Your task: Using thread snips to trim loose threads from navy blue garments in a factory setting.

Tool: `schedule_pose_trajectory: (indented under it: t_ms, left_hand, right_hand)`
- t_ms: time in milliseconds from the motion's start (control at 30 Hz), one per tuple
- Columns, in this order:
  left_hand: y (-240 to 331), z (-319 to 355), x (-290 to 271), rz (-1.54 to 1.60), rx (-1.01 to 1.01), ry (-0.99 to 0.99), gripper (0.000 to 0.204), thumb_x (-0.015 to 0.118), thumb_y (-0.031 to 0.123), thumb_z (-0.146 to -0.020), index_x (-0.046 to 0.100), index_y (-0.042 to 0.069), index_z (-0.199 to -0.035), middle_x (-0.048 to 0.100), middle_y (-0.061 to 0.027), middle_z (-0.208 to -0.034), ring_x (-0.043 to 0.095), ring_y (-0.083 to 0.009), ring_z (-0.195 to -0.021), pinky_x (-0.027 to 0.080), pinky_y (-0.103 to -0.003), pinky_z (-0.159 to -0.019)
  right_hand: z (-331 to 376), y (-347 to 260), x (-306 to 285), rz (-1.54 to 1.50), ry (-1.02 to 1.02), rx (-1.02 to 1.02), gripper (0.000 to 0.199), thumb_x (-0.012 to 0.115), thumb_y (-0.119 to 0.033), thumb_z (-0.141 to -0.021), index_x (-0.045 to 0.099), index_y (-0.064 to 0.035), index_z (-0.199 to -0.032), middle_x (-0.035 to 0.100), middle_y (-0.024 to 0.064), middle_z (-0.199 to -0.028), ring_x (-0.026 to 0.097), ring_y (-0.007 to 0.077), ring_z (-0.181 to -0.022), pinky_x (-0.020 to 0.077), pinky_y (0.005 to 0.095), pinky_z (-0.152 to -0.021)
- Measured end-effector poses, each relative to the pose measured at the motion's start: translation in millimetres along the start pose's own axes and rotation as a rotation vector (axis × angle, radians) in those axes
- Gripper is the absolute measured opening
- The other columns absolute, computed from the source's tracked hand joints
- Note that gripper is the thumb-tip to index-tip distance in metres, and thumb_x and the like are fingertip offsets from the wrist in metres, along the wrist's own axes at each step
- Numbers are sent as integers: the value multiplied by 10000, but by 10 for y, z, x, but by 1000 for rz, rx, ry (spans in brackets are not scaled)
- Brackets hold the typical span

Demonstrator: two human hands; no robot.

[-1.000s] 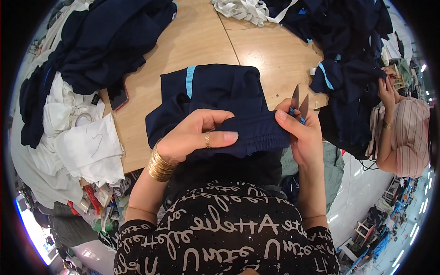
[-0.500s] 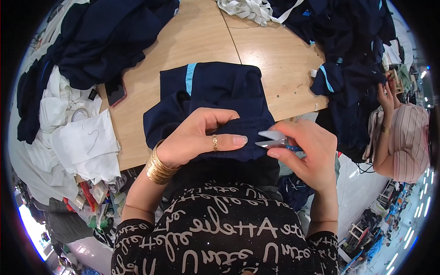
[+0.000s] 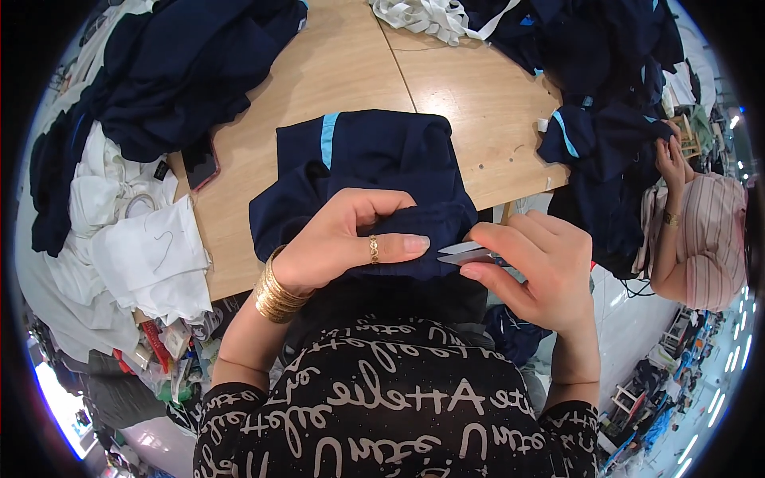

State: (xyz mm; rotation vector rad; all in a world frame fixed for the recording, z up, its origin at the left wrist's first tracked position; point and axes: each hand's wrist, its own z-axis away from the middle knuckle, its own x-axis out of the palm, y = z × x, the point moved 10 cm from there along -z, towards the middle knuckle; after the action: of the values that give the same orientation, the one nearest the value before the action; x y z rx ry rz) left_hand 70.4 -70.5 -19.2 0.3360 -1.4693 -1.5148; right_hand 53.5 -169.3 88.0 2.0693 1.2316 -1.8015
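navy garment (image 3: 390, 159): near edge pinched in my left hand (image 3: 335, 239), bulk beyond the grip on the table (image 3: 478, 88).
snips (image 3: 472, 256): grasped in my right hand (image 3: 546, 267), parted tips at the cloth, touching or not i cannot tell; my left thumb (image 3: 398, 244) lies just beside.
phone (image 3: 203, 166): left, beyond.
white cloth (image 3: 155, 255): left.
navy pile (image 3: 606, 179): right, beyond.

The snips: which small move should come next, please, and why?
Perhaps the left hand should draw its thumb slightly back from the snips. The right hand holds them open, the tips close to that thumb and pointing its way, at the navy garment that the left hand grips.
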Motion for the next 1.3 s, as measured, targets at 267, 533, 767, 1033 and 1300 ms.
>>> schedule_pose_trajectory:
  t_ms: [267,533,767,1033,1300]
  left_hand:
    - [-29,-5,-28,-6,-15,1,211,646,94,-793,578,-31,-950,591,17,-836,521,-7,-740,438,-155,-661]
    - [-21,-3,-8,45,-30,-3,206,638,89,-799,578,-31,-955,593,17,-842,526,-10,-746,439,-156,-678]
    - [-9,-14,-10,-9,18,-21,199,637,97,-803,579,-26,-948,584,23,-825,506,0,-731,425,-153,-656]
    - [-93,-16,-28,52,-79,-19,172,631,116,-816,562,-18,-898,531,62,-795,470,20,-720,396,-136,-628]
    - [-98,-23,0,71,-44,-37,152,615,134,-833,537,4,-833,442,87,-742,379,21,-669,332,-138,-575]
  right_hand:
    - [-6,5,24,7,-17,-19,270,726,-216,-617,609,-63,-806,531,31,-606,484,189,-494,355,277,-449]
    - [-6,6,27,-16,46,-11,254,720,-207,-622,612,-59,-798,525,25,-606,484,177,-498,353,270,-447]
    - [-4,10,50,-11,34,-24,261,723,-207,-614,613,-60,-799,525,24,-607,484,175,-499,351,270,-445]
    - [8,79,34,-105,56,63,207,705,-165,-652,609,-41,-787,528,44,-584,490,194,-484,360,272,-449]
    - [-41,-18,53,-46,-19,22,212,700,-201,-673,600,-65,-802,516,24,-600,498,187,-496,369,281,-446]
